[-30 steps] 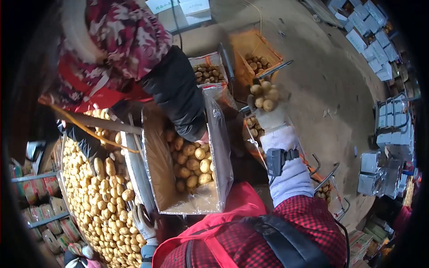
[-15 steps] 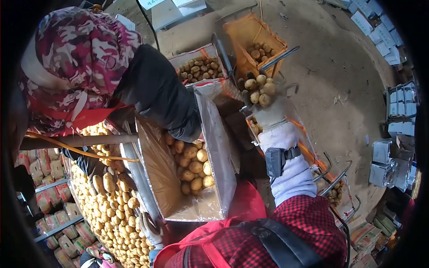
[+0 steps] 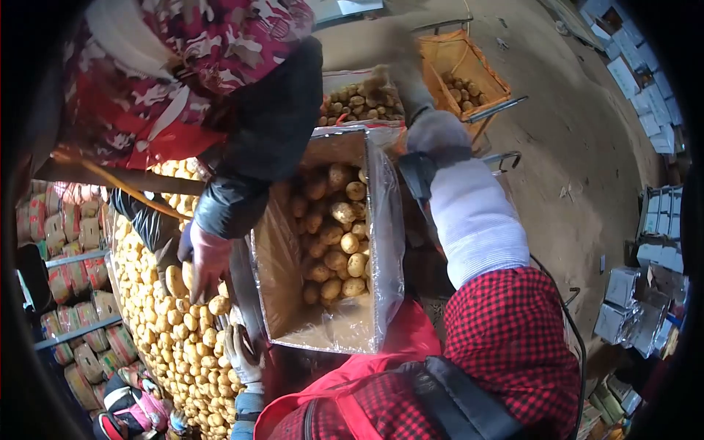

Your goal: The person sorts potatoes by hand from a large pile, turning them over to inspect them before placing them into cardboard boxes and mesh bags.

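Observation:
My right hand (image 3: 403, 77), gloved and smeared by motion, is reaching forward over the far box of small potatoes (image 3: 359, 99). Its fingers are too blurred to read. My left hand (image 3: 243, 353), in a pale grey glove, rests at the right edge of the potato heap (image 3: 198, 345) with fingers stretched out, holding nothing that I can see. Between my arms stands a carton with a clear plastic liner (image 3: 323, 326), partly filled with larger potatoes (image 3: 341, 253). A co-worker's gloved hand (image 3: 209, 257) touches potatoes on the heap, left of the carton.
The co-worker (image 3: 176, 95) leans in from the upper left, over a metal bar (image 3: 110, 180). An orange crate (image 3: 480, 59) with some potatoes stands at the upper right. Filled sacks (image 3: 88, 315) line the left; white cartons (image 3: 638, 95) are stacked far right. Another person (image 3: 132, 411) is at lower left.
My right hand, earlier with several potatoes at its fingers, has swung forward and left to the far box. The co-worker's hand has moved from the lined carton to the heap.

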The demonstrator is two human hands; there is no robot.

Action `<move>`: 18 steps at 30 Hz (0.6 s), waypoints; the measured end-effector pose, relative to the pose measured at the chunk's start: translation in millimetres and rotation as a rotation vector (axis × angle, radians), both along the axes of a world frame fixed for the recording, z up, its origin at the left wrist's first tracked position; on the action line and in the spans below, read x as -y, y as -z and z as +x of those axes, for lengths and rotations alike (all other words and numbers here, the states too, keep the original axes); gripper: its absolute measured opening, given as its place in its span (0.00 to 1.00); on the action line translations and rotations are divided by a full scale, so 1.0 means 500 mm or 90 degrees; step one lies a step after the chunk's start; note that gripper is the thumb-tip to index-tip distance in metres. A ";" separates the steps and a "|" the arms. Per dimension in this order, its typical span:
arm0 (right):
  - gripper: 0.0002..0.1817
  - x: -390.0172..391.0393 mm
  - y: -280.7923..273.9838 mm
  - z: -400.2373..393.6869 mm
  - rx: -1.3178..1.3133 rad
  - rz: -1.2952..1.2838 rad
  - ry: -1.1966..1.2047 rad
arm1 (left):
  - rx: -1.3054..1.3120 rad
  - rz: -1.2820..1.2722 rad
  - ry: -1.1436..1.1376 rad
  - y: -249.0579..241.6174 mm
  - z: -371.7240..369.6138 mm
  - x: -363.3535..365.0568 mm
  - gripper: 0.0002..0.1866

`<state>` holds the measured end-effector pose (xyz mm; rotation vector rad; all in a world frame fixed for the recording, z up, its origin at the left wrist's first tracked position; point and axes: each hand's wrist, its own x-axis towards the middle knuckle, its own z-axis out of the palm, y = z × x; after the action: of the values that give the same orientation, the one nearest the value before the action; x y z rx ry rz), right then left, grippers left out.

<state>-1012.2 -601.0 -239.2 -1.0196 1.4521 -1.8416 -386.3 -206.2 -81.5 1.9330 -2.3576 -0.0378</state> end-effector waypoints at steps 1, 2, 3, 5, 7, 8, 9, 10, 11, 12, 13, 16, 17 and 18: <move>0.34 0.014 0.026 0.009 0.127 -0.003 0.000 | 0.011 -0.014 -0.003 0.008 0.007 -0.004 0.45; 0.34 -0.023 -0.017 0.016 0.122 0.001 -0.012 | 0.010 -0.025 0.016 0.004 -0.001 0.001 0.44; 0.34 -0.106 -0.099 0.025 0.232 0.067 -0.027 | 0.003 -0.034 0.022 0.006 -0.005 0.004 0.43; 0.34 -0.187 -0.064 -0.010 0.157 0.114 -0.078 | 0.010 -0.031 0.020 0.004 -0.015 0.006 0.42; 0.35 -0.238 -0.019 -0.010 -0.022 0.094 -0.141 | 0.026 -0.026 0.007 -0.001 -0.022 0.006 0.43; 0.32 -0.295 -0.114 0.010 0.208 0.118 -0.069 | 0.003 -0.013 0.001 -0.011 -0.027 0.007 0.48; 0.30 -0.339 -0.169 0.026 0.434 0.140 0.014 | 0.001 -0.005 -0.002 -0.014 -0.027 0.007 0.50; 0.30 -0.369 -0.162 0.029 0.431 0.145 0.011 | -0.003 0.000 -0.002 -0.012 -0.027 0.008 0.52; 0.28 -0.402 -0.149 0.021 0.410 0.120 -0.012 | -0.004 -0.015 0.008 -0.006 -0.022 0.008 0.55; 0.27 -0.432 -0.136 0.012 0.389 0.096 -0.034 | 0.004 -0.009 -0.006 -0.003 -0.018 0.005 0.54; 0.27 -0.459 -0.137 0.010 0.386 0.111 -0.034 | 0.001 -0.012 0.001 -0.002 -0.017 0.006 0.53; 0.28 -0.539 -0.085 -0.011 0.303 0.093 -0.116 | 0.012 -0.047 0.007 -0.004 -0.036 0.012 0.43; 0.28 -0.562 -0.024 -0.028 0.306 0.003 -0.171 | -0.007 -0.061 0.019 0.000 -0.037 0.014 0.41; 0.28 -0.592 -0.004 -0.054 0.304 0.003 -0.183 | -0.023 -0.077 0.027 0.003 -0.035 0.015 0.40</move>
<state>-1039.0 -305.2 -237.4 -0.6789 0.9716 -1.7170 -403.7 -213.8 -83.1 1.8121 -2.3209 0.0658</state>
